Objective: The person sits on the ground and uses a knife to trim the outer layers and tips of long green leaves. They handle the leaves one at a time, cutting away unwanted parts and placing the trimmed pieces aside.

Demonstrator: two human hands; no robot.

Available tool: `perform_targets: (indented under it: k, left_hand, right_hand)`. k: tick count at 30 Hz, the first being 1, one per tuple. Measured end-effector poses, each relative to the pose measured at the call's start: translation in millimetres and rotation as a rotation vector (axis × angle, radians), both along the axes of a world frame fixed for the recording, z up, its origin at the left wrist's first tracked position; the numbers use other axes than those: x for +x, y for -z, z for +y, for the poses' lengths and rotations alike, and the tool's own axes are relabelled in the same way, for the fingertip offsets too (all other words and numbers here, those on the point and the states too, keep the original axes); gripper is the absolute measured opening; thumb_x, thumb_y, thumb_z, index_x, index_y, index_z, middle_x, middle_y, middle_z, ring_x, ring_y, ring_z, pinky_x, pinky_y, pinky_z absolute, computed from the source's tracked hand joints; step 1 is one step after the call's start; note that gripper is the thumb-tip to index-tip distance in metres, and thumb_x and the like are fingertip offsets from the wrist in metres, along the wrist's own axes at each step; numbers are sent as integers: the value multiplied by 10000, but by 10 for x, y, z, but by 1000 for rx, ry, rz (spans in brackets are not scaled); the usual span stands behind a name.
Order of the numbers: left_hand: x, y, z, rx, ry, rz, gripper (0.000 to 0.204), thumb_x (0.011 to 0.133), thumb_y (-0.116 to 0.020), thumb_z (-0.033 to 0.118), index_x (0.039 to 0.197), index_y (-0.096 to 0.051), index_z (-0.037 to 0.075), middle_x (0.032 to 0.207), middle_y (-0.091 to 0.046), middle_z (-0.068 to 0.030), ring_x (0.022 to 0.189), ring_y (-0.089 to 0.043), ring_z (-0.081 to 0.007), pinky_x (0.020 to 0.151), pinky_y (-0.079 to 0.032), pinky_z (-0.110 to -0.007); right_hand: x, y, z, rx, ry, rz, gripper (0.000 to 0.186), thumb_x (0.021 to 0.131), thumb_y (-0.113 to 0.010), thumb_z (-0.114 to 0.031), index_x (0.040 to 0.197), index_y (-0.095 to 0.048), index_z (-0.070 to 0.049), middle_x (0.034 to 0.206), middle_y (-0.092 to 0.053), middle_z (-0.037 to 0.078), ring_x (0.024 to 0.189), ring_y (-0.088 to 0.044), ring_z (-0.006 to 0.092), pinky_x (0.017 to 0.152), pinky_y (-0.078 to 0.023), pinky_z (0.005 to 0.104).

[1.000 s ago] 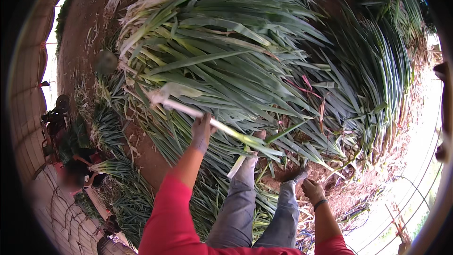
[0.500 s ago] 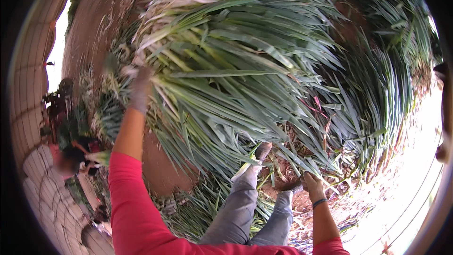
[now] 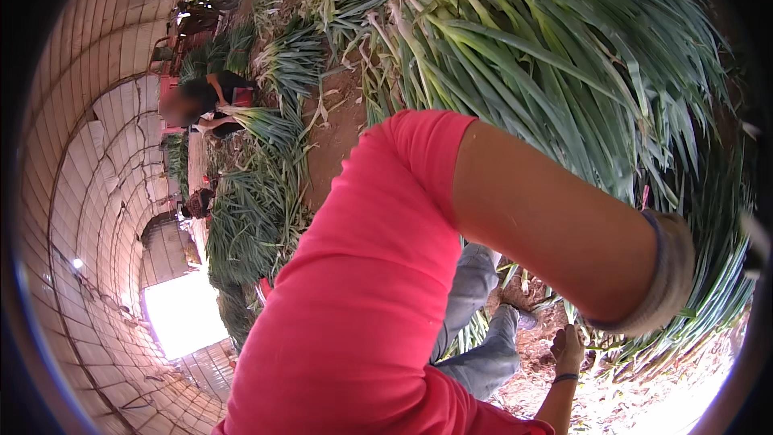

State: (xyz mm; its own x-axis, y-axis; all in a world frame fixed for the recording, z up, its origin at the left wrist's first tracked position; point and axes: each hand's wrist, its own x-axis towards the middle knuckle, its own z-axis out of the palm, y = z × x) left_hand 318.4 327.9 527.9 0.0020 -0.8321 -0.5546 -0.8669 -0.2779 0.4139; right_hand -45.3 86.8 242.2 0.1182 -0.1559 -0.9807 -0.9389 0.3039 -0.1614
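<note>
At far left, the curved wall [image 3: 97,153] bends into a black rim; beside it a co-worker [image 3: 232,84] appears small, features blurred. Next comes a smaller leek heap [image 3: 258,217], then a strip of brown soil [image 3: 334,125], forming the gap before the large leek pile [image 3: 547,56]. My red sleeve [image 3: 362,274] hides the lower centre. The pile lies beyond my bent left forearm, cut off by the upper edge. My right hand [image 3: 568,344], low down, has curled fingers; their contents are indiscernible. Rightmost, my gloved left hand [image 3: 675,278] shows mainly its cuff; I cannot tell its grasp.
</note>
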Motion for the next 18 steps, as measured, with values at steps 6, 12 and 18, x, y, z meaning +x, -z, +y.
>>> perform_targets:
  k: [6, 12, 18]
  left_hand:
    - [-688, -194, -629, -48, 104, -49, 253, 830, -704, 246, 1029, -725, 91, 1043, -726, -115, 942, -705, -251, 776, -580, -411]
    - [-1571, -312, -1267, -28, 253, -93, 331, 853, -679, 275, 1120, -690, 80, 1113, -712, -113, 993, -697, -257, 812, -571, -399]
    - [-2153, -63, -2324, 47, 499, -89, 410, 876, -653, 304, 1210, -654, 68, 1182, -697, -110, 1044, -689, -262, 848, -562, -388]
  right_hand:
    - [-274, -134, -234, 4, -72, -91, 178, 956, -657, -347, 909, -621, -179, 709, -538, -65, 560, -442, 57, 497, -335, 232]
    - [-1335, 187, -1191, -56, 5, -91, 223, 969, -647, -378, 955, -664, -157, 731, -565, -60, 585, -469, 61, 511, -355, 234]
    - [-3223, 673, -1853, -172, 320, -30, 285, 983, -638, -410, 1001, -707, -134, 753, -593, -54, 611, -496, 65, 525, -374, 236]
